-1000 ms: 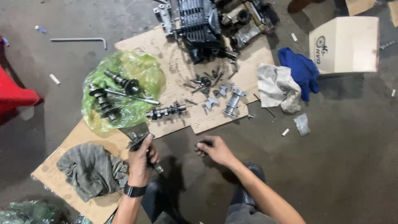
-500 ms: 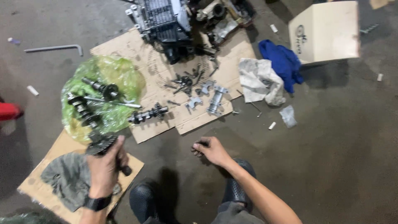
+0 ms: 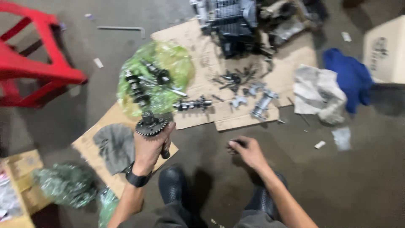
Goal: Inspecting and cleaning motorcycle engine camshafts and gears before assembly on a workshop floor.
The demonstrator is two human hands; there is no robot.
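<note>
Our left hand grips a gear shaft upright, gears above the fist. Our right hand rests low over the floor, fingers curled on a small dark part, well apart. A white carton with a dark round label sits far right; a green plastic bag lies beyond the shaft.

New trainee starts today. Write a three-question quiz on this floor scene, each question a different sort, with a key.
1. True or false: the left hand grips a gear shaft.
2. The blue cloth lies beside: A) the red stool B) the grey rag C) the green bag
3. Fill in: the right hand is down near the ____ floor.

Key: 1 true; 2 B; 3 concrete
</note>
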